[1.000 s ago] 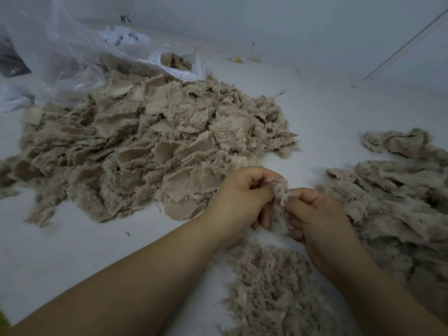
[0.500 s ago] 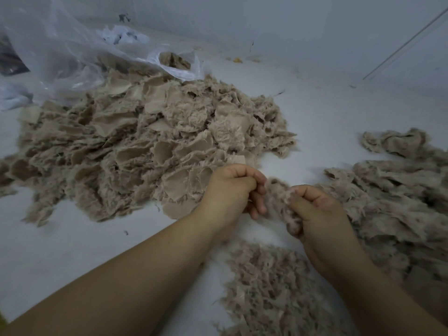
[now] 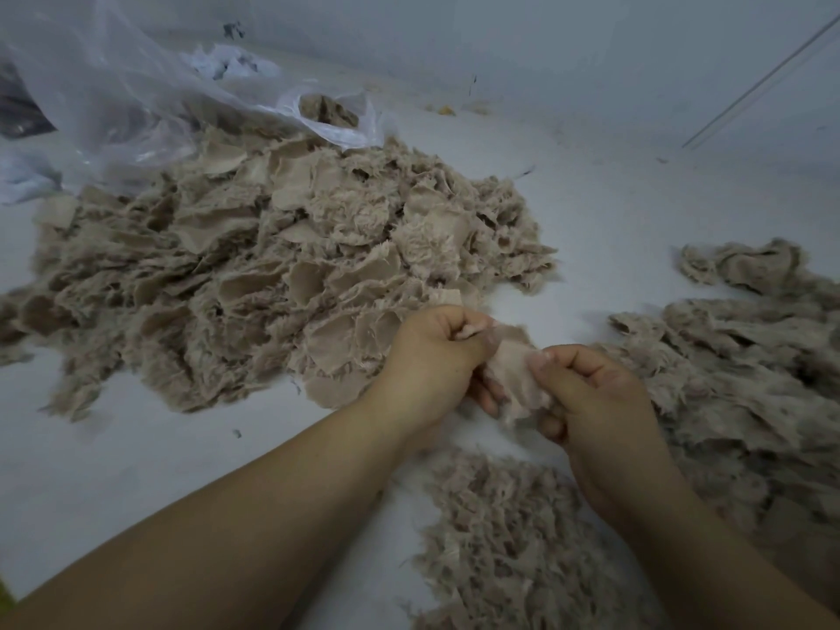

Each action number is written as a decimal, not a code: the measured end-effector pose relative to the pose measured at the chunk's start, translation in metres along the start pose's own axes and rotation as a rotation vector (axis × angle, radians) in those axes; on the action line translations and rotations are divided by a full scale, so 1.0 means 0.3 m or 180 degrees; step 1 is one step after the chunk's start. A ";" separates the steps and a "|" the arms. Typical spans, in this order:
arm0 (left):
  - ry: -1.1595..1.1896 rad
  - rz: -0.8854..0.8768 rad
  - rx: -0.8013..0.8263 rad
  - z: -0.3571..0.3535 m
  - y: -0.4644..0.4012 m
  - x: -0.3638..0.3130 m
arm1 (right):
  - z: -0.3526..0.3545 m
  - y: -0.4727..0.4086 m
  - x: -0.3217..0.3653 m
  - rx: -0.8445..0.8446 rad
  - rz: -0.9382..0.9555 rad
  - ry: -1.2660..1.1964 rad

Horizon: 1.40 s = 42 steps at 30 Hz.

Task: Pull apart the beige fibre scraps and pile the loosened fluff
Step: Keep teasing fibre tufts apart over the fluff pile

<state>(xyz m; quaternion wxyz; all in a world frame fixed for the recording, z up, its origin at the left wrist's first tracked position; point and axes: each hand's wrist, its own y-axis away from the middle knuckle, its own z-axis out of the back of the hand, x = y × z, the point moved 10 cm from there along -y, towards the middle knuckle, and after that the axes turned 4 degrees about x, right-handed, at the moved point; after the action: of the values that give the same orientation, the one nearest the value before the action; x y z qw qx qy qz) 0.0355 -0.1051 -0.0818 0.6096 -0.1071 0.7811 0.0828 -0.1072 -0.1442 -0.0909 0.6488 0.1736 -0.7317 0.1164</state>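
A beige fibre scrap (image 3: 516, 372) is stretched between my two hands in the middle of the view. My left hand (image 3: 432, 356) pinches its upper left edge with closed fingers. My right hand (image 3: 591, 393) grips its lower right side. A big heap of beige scraps (image 3: 254, 275) lies behind and to the left of my hands. A smaller pile of loosened fluff (image 3: 513, 538) lies on the white surface just below my hands. More beige fibre pieces (image 3: 736, 379) are spread at the right.
A clear plastic bag (image 3: 136, 84) lies at the back left, its mouth (image 3: 327, 115) holding a few scraps. The white surface (image 3: 613, 197) runs to a wall at the back. Small debris (image 3: 445, 110) lies near the wall.
My left hand had let go of the scrap and now grips its upper edge again. The scrap is spread wider between both hands, showing its flat backing.
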 end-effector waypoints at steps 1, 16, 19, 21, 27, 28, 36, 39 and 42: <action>0.0038 -0.0006 -0.0024 0.003 0.000 0.000 | 0.008 -0.004 -0.007 -0.0054 -0.0068 -0.0080; -0.0663 -0.0028 0.0291 0.002 0.005 -0.032 | 0.028 -0.020 -0.021 -0.0195 -0.0212 -0.0708; -0.1080 0.0373 0.0713 -0.051 0.025 0.023 | 0.019 -0.019 -0.016 -0.0127 -0.0130 -0.0527; -0.1263 0.0325 0.0651 -0.057 0.022 0.026 | 0.018 -0.015 -0.016 -0.0125 -0.0098 -0.0459; -0.2253 0.0666 0.2192 -0.110 0.092 0.047 | 0.062 -0.027 -0.028 -0.0339 -0.0103 -0.0642; -0.2372 0.0734 0.2649 -0.128 0.131 0.053 | 0.060 -0.028 -0.027 -0.0313 -0.0093 -0.0663; -0.1577 -0.0126 0.0398 -0.045 0.015 -0.038 | 0.036 -0.019 -0.021 -0.0158 0.0006 -0.0174; -0.1375 -0.0715 0.0540 -0.099 0.034 -0.060 | 0.032 -0.016 -0.019 -0.0187 -0.0019 -0.0051; -0.1982 -0.1805 -0.0015 -0.065 0.056 -0.179 | 0.042 -0.018 -0.033 -0.0312 -0.0164 -0.0348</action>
<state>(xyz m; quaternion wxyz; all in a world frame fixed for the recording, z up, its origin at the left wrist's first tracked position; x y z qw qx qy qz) 0.0253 -0.0904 -0.0250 0.8149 -0.2890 0.4990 -0.0579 -0.1156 -0.1532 -0.1026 0.6183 0.1664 -0.7662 0.0540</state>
